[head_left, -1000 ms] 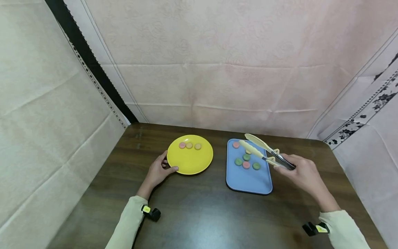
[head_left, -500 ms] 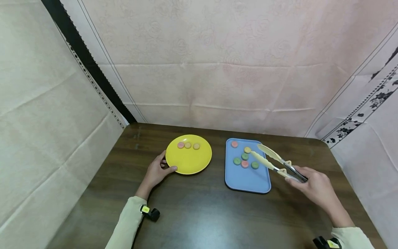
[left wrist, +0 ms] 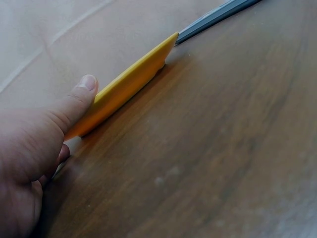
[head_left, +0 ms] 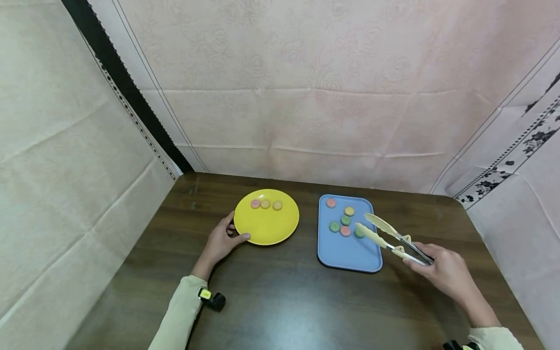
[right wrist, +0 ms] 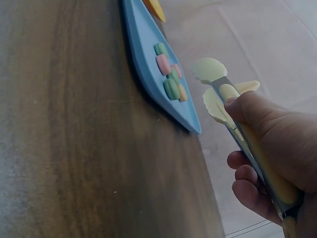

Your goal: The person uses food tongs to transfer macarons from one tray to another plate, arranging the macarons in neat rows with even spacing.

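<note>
My left hand (head_left: 222, 239) pinches the left rim of a round yellow plate (head_left: 268, 228), thumb on top and fingers at its underside. One pink and two yellow macarons (head_left: 277, 205) lie in a row near the plate's far side. In my right hand (head_left: 447, 272) is a pair of tongs (right wrist: 251, 141) with cream scalloped tips and metal arms. The tips stand apart with nothing between them, over the right side of a blue tray (head_left: 350, 257). Pink, green and yellow macarons (head_left: 345, 231) are scattered on the tray. One tong tip partly hides a green macaron (head_left: 358, 233).
Plate and tray stand side by side on a dark brown wooden table (head_left: 280, 301), a gap between them. Pale cloth hangs behind the table (head_left: 306, 121) and at both sides. Each wrist wears a small black camera (head_left: 217, 301).
My right hand has drawn the tongs right and nearer to me, from above the tray's far part to its right side. My left hand stays at the plate.
</note>
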### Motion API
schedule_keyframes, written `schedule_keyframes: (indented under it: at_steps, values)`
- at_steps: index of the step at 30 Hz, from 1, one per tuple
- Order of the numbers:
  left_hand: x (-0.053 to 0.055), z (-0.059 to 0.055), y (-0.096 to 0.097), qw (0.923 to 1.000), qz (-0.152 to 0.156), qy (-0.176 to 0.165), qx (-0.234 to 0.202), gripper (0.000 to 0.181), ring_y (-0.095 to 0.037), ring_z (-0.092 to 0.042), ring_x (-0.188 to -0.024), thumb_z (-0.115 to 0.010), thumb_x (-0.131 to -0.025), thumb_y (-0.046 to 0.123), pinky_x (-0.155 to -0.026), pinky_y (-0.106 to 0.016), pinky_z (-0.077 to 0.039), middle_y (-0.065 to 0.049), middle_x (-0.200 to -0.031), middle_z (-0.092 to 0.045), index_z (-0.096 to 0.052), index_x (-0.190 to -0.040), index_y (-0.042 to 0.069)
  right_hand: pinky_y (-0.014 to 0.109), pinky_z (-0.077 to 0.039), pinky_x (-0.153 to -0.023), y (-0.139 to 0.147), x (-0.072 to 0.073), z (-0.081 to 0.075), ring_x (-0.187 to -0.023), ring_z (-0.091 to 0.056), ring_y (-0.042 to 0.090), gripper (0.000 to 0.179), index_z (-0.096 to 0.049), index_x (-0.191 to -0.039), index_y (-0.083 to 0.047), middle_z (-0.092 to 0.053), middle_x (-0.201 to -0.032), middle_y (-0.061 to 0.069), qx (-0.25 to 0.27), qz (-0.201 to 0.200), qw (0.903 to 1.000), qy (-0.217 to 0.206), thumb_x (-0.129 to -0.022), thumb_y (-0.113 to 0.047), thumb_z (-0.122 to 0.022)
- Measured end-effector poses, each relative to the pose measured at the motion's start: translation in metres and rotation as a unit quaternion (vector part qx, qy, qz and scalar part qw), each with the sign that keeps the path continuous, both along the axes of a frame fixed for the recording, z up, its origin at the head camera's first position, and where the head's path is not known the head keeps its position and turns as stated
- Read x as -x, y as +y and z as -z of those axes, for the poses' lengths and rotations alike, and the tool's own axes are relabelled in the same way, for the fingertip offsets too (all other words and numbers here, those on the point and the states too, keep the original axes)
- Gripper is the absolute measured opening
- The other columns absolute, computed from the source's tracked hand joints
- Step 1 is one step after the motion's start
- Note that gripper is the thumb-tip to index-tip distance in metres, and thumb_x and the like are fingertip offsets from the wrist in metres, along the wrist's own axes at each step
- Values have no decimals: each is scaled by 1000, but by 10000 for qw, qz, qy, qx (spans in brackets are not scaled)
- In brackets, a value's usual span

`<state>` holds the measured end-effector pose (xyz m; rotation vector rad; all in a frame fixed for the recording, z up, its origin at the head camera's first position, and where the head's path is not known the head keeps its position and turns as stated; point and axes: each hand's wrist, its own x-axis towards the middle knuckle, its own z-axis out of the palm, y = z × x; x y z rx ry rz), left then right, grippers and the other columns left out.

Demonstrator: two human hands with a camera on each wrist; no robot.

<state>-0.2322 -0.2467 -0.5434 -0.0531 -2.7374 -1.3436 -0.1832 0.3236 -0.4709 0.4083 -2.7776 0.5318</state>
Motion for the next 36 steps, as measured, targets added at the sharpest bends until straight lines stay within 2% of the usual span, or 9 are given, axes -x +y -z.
schedule_keyframes:
  at_steps: [5,16,23,36]
  values:
    - [0,-1,0,10000,-18,-37,-5,102,-19,-53,-100,-76,-73,56,-85,-39,-47,-7,-120,-55,-29,-151,11,57,-45,-67,0,-2,6,-86,-64,43,59,-69,-112,2,-68,-101,23,5,-38,9999,-109,-73,-42,-81]
    - [1,0,1,10000,15,-27,18,101,-19,-53,-98,-76,-73,56,-83,-38,-47,-7,-119,-56,-29,-151,13,56,-45,-65,3,-3,12,-85,-64,43,55,-71,-108,0,-69,-100,20,-29,-166,9998,65,-69,-38,-84]
    - [1,0,0,10000,-5,-42,31,102,-19,-53,-99,-75,-72,57,-84,-38,-47,-7,-119,-56,-29,-151,13,55,-46,-67,1,-3,12,-88,-64,42,56,-72,-108,-1,-69,-103,21,-71,-162,9998,-121,-70,-40,-84]
    - [0,0,0,10000,-29,-68,49,102,-19,-53,-99,-75,-72,57,-84,-37,-47,-7,-119,-56,-29,-151,12,51,-45,-61,-1,-1,11,-80,-65,35,51,-74,-105,-5,-70,-98,16,-237,-225,9995,50,-68,-38,-84]
